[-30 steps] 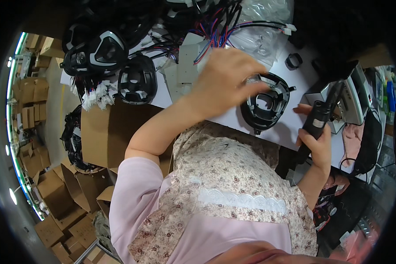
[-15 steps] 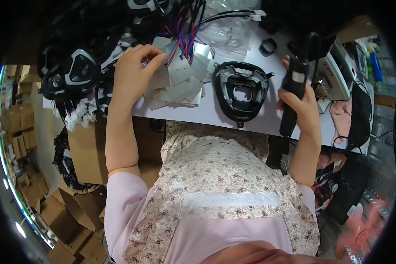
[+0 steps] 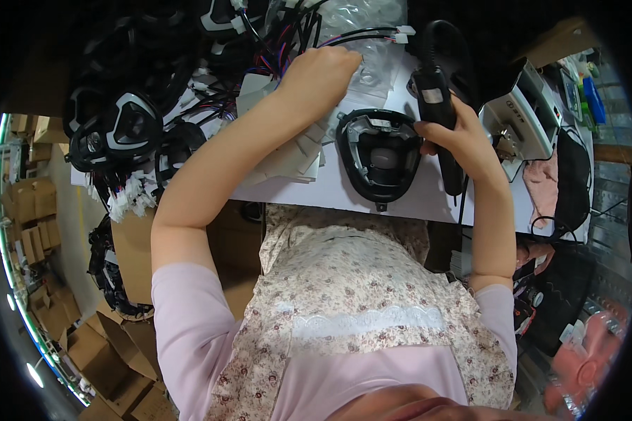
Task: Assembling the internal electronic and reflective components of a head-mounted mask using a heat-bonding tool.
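My right hand (image 3: 458, 133) is wrapped round a black corded electric screwdriver (image 3: 437, 105) with a pale label, just right of a black plastic housing (image 3: 344, 151). That housing lies on the table, rounded at the top and narrowing toward me, with a dark grey rounded part (image 3: 383, 158) showing in its middle. Over the wires and the flat metal plates (image 3: 288, 158), my left hand (image 3: 321, 78) is closed, its fingers curled away from view. Whatever it may hold is hidden. Red, blue and black wires (image 3: 282, 52) run beside and behind it.
Black-and-grey housings (image 3: 130, 123) and white connectors (image 3: 130, 196) crowd the table's left side. Clear plastic bags (image 3: 379, 59) lie at the back. On the right stand a white boxy device (image 3: 519, 119) and a pink cloth (image 3: 542, 184). Cardboard boxes (image 3: 98, 351) fill the floor at left.
My left hand has moved right and away from me, from the plates' left side. My right hand has brought the screwdriver left, close to the housing. The housing's middle, pale before, now looks dark grey.
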